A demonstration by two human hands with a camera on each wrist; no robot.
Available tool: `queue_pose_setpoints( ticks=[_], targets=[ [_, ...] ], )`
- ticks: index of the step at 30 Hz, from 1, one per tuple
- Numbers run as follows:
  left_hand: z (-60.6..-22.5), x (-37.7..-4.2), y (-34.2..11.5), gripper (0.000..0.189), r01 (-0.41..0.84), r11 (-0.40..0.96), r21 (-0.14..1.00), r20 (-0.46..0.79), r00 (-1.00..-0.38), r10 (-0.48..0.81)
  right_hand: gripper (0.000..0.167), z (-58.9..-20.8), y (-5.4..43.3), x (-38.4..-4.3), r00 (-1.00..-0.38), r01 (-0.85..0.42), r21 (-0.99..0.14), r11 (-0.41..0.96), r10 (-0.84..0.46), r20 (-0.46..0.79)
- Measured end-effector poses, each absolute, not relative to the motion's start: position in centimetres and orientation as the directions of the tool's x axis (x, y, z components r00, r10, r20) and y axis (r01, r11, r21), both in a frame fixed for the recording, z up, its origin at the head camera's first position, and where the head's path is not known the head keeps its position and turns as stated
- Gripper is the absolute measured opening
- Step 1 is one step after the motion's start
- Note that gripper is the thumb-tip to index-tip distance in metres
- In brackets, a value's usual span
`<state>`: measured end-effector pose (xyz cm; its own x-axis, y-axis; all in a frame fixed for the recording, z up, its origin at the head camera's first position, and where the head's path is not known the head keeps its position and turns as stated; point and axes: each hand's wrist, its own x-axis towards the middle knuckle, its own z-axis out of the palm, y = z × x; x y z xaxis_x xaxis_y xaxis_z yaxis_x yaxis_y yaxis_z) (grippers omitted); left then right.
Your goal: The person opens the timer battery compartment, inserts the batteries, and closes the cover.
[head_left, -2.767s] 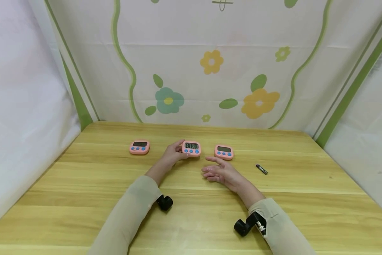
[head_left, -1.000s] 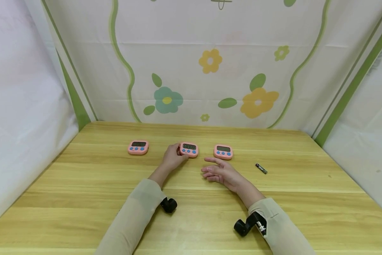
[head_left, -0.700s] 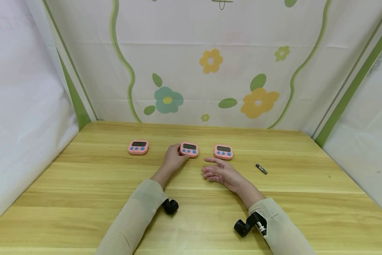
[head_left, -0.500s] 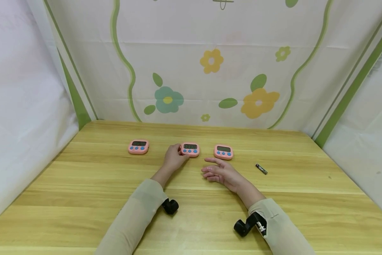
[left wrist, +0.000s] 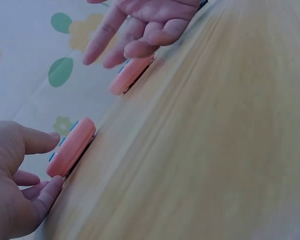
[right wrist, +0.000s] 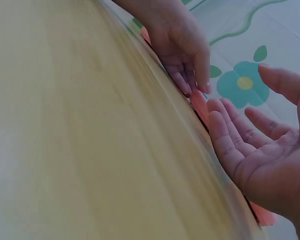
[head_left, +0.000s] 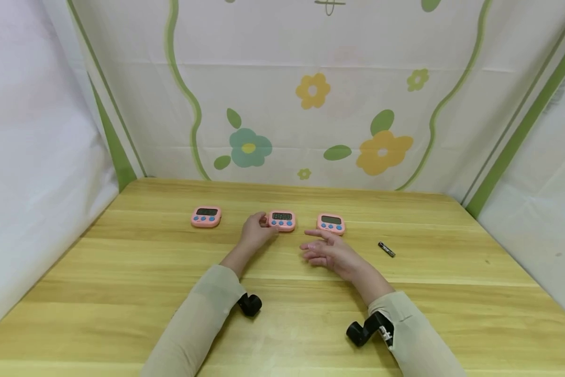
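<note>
A pink kitchen timer (head_left: 282, 228) with blue buttons and digits on its display lies on the wooden table. My left hand (head_left: 257, 232) is at its left edge. In the left wrist view the thumb stands slightly off the timer's (left wrist: 74, 150) button face, and a fingertip is at its lower corner. My right hand (head_left: 331, 253) hovers palm inward with loosely spread fingers and holds nothing. Just beyond its fingertips lies another pink timer (head_left: 331, 220), its lower edge partly covered by the index finger. In the right wrist view, both hands flank the middle timer (right wrist: 201, 107).
A third pink timer (head_left: 206, 217) lies to the left on the wooden table (head_left: 301, 324). One small dark battery (head_left: 386, 249) lies right of my right hand. White cloth with printed flowers (head_left: 263, 94) rises behind the table, and white cloth walls stand at both sides.
The middle timer, held tilted up in my left hand at first, now lies lower, flat on the table. My left fingers have loosened around it. My right hand has shifted slightly forward.
</note>
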<state>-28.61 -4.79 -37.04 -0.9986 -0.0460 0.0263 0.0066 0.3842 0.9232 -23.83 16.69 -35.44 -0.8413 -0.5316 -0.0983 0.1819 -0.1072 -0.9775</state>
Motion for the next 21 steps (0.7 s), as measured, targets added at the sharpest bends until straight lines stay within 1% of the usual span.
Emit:
queue_pose_setpoints(
  ticks=[5,8,13,16,19,21],
  targets=[
    [-36.7,-28.4,-5.2,0.06,-0.025,0.328,0.944,-0.007,-0.998,-0.056,0.057,-34.5,17.6,-24.0,-0.882,0.124,-0.988,-0.088,-0.466,-0.069],
    [-36.5,-27.9,-5.7,0.058,-0.023,0.314,0.949,-0.009,-0.999,-0.047,0.057,-34.0,18.1,-24.2,-0.911,0.069,-0.996,-0.049,-0.409,-0.043],
    [-36.1,-26.7,-6.9,0.057,-0.024,0.295,0.955,-0.024,-1.0,-0.003,0.053,-33.3,18.8,-25.0,-0.945,-0.038,-0.996,0.082,-0.328,0.009],
    [-35.9,-25.9,-7.6,0.058,-0.009,0.272,0.962,-0.026,-0.998,0.059,0.051,-33.2,19.1,-25.5,-0.964,-0.092,-0.975,0.204,-0.262,0.036],
    [-35.3,-24.9,-8.1,0.056,0.014,0.231,0.973,-0.02,-0.989,0.144,0.054,-33.3,19.5,-26.1,-0.98,-0.099,-0.945,0.311,-0.198,0.037],
    [-35.3,-24.4,-8.4,0.056,0.029,0.219,0.975,-0.014,-0.981,0.192,0.057,-33.3,19.7,-26.4,-0.984,-0.087,-0.932,0.352,-0.174,0.026]
  ],
)
